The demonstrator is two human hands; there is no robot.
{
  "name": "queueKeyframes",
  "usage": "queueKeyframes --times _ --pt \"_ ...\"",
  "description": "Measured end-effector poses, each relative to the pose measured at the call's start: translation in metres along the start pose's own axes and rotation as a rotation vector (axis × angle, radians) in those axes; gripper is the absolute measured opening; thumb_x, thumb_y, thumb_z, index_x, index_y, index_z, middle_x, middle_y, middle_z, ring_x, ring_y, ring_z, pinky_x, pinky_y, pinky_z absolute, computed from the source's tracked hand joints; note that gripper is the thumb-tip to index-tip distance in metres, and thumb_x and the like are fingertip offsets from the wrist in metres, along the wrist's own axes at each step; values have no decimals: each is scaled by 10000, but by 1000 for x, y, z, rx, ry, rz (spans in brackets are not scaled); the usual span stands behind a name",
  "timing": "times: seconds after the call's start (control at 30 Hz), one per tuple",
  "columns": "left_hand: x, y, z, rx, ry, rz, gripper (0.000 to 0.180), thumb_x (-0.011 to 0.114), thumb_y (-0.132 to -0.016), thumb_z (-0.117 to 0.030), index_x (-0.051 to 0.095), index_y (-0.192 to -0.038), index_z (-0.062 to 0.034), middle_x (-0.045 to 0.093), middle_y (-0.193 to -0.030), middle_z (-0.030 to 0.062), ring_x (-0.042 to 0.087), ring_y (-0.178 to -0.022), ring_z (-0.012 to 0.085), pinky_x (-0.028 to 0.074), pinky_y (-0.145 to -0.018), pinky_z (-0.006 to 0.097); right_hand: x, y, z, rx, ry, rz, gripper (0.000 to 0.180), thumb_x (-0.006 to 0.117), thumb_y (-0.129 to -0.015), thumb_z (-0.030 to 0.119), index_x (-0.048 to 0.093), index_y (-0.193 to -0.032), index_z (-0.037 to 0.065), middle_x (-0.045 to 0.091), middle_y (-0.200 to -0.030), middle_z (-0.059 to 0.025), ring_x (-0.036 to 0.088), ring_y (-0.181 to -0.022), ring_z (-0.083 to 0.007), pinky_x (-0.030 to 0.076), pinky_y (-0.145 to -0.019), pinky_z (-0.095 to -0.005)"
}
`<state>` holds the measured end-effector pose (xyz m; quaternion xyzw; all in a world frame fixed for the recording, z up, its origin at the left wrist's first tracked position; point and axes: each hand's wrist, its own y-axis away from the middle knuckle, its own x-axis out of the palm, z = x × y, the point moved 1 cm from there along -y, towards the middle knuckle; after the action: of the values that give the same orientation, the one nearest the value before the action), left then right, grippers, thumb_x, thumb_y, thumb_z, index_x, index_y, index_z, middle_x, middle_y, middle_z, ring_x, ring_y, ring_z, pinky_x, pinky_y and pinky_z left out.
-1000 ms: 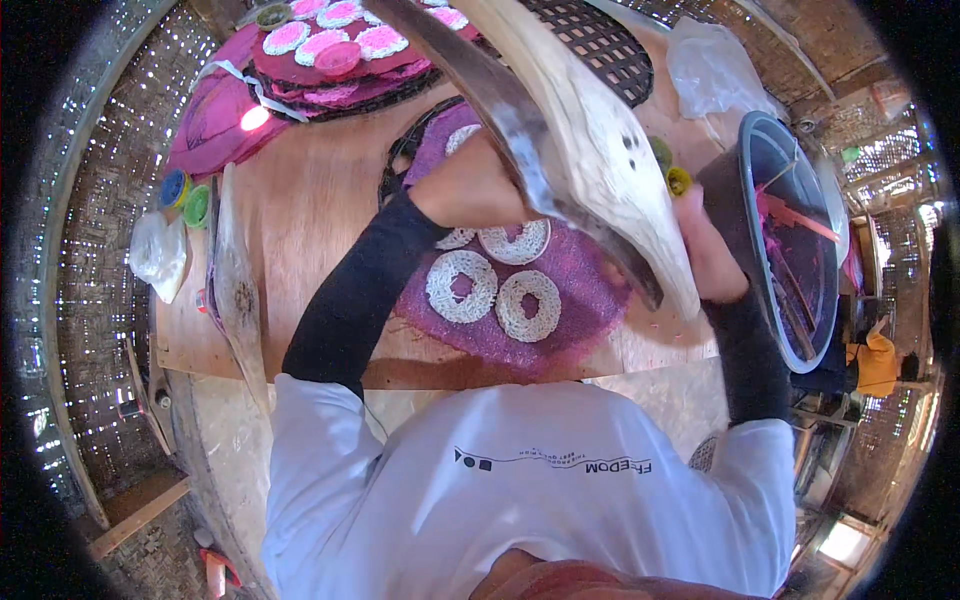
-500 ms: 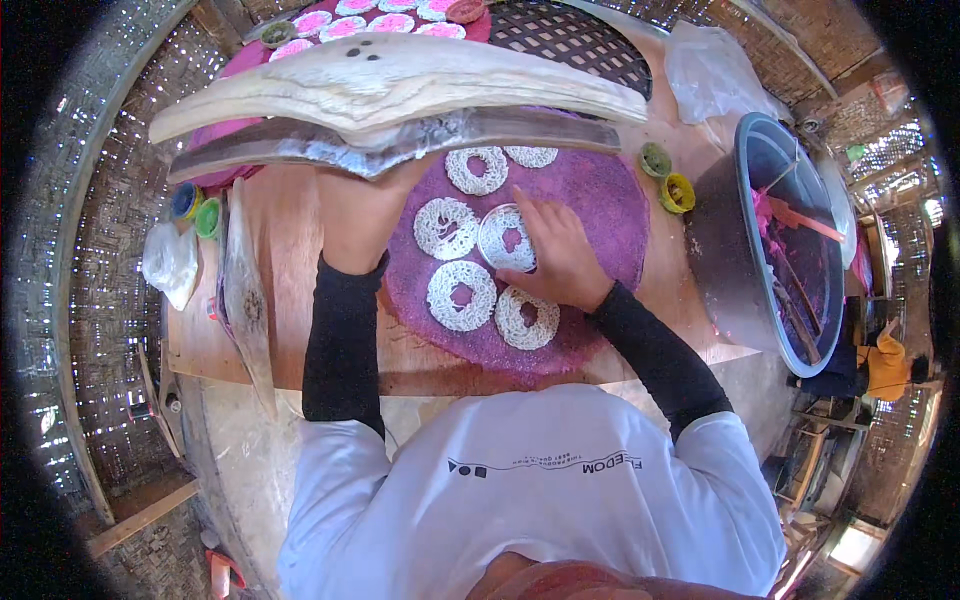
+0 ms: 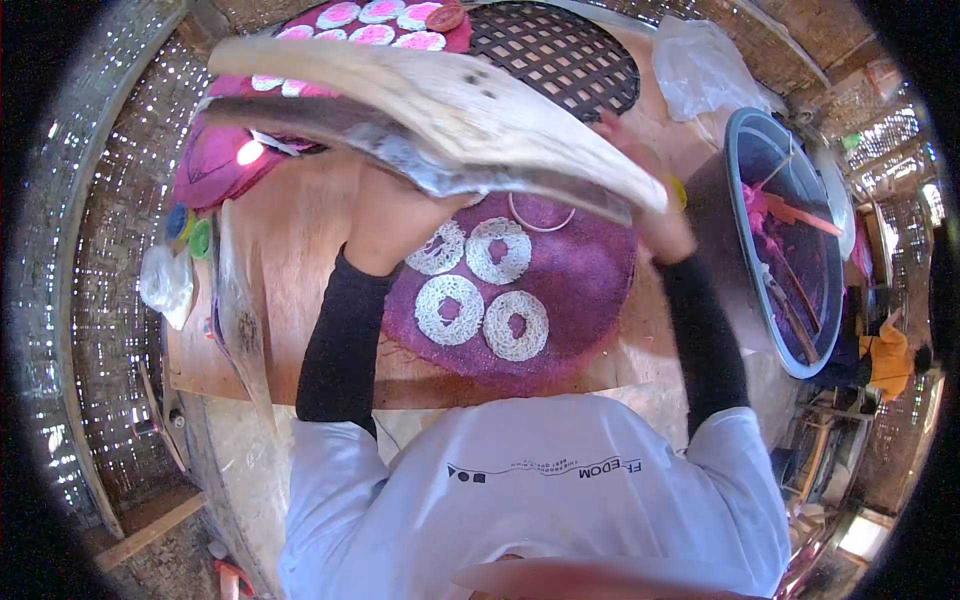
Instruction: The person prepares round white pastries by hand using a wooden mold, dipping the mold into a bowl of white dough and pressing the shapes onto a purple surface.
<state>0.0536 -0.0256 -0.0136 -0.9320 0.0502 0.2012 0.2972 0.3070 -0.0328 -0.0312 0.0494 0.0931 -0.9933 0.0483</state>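
My left hand [image 3: 385,215] grips a long two-armed wooden press [image 3: 470,105] from below, its fingers mostly hidden under the wood. The press hangs slantwise above the table, its right end nearer to me. At that end is my right hand [image 3: 660,205], blurred and partly covered by the wood, so its grip cannot be made out. Beneath the press, a thin pale ring [image 3: 545,230] lies on a round purple mat [image 3: 585,300]. Several white lacy strand rings, one of them a noodle-like ring [image 3: 516,326], rest on the mat's near and left parts.
A big tub [image 3: 745,280] with pink dough and a pink paddle [image 3: 805,215] stands right. Pink-centred rings cover another purple mat [image 3: 215,165] at the far left, beside a black woven tray [image 3: 560,60]. Another wooden piece [image 3: 238,300] lies left. A person in orange [image 3: 890,360] is far right.
My right hand has left the strand rings and moved right and away to the press's right end. The press has swung rightward and tilted, its right end lower. The thin ring lies farther away on the mat.
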Motion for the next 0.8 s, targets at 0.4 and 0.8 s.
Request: queueKeyframes --times 0.4,0.8 --pt "29 -124 19 347 1306 520 470 520 -746 -443 539 -1001 -49 563 -879 64 493 -926 259 361 -855 392 -50 26 79 577 -139 522 683 492 -820 494 323 -1275 13 493 -1122 -68 483 -972 -113 387 -843 -251" --pt "74 -108 97 -298 1927 346 298 400 -860 -412 380 -731 -144 371 -586 -48 430 -658 122 328 -777 329 -44 -5 13 879 88 504 573 344 -871 531 475 -1101 24 557 -874 -68 542 -724 -113 460 -631 -244"
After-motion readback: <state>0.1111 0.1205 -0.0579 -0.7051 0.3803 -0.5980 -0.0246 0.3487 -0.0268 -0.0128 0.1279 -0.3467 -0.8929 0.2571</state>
